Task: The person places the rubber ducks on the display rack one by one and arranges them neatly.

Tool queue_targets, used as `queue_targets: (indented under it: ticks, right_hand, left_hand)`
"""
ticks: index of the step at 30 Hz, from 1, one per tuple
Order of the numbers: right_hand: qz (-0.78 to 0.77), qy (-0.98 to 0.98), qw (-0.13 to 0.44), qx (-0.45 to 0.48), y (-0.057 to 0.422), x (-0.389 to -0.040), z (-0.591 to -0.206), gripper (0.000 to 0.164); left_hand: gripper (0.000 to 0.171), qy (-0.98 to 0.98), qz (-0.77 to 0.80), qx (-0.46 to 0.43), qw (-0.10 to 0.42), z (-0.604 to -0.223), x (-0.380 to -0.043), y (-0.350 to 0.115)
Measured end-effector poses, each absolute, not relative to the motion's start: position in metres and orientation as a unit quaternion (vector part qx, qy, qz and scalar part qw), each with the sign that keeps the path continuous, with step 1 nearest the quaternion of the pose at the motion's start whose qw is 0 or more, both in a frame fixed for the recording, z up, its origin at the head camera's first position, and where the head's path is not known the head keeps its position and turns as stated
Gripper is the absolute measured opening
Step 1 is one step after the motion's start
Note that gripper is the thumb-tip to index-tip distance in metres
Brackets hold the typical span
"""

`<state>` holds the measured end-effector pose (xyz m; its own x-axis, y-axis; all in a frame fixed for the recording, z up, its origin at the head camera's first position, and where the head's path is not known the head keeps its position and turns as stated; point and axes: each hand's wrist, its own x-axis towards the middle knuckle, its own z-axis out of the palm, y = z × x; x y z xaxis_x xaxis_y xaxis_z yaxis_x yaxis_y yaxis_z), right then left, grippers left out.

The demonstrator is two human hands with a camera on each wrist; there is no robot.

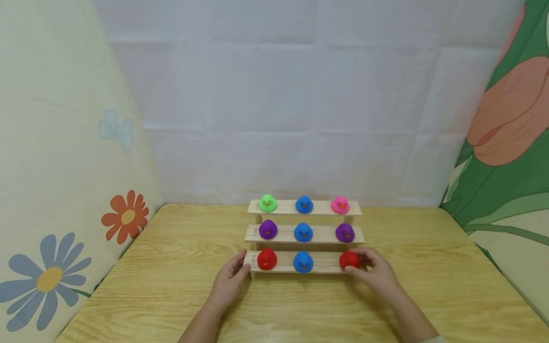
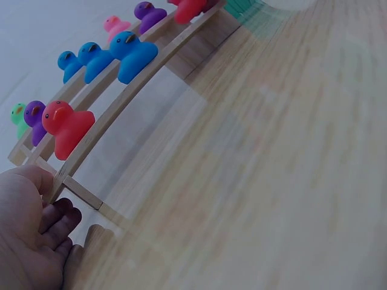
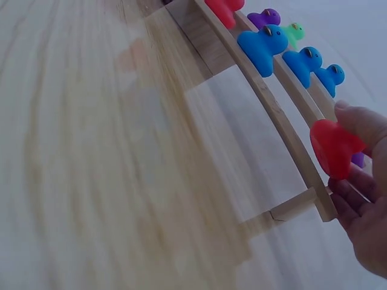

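A three-step wooden rack (image 1: 283, 268) stands on the table with rubber ducks on each step. My left hand (image 1: 231, 278) holds the left end of the lowest step; the left wrist view shows its thumb against the step's end and the fingers below. At the right end of that step my right hand (image 1: 377, 274) pinches a red duck (image 1: 349, 260) between thumb and fingers. In the right wrist view this red duck (image 3: 335, 148) tilts at the step's edge. Another red duck (image 1: 267, 259) sits at the step's left end, a blue duck (image 1: 303, 262) at its middle.
Purple ducks (image 1: 268, 229) flank a blue duck (image 1: 303, 232) on the middle step. The top step carries a green duck (image 1: 268, 203), a blue one and a pink duck (image 1: 340, 205). Behind the wooden table (image 1: 180, 238) hangs a white cloth (image 1: 274, 95); flowered cloths stand at both sides.
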<state>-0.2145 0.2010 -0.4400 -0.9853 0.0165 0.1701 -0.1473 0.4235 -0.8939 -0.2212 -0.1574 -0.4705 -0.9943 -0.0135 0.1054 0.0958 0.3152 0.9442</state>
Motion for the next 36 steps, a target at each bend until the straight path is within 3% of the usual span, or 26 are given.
queue_targets:
  ticks: [36]
  right_hand:
    - [0.508, -0.859, 0.069, 0.008, 0.190, -0.218, -0.445, 0.045]
  left_hand:
    - [0.049, -0.810, -0.584, -0.026, 0.043, -0.470, -0.221, -0.158]
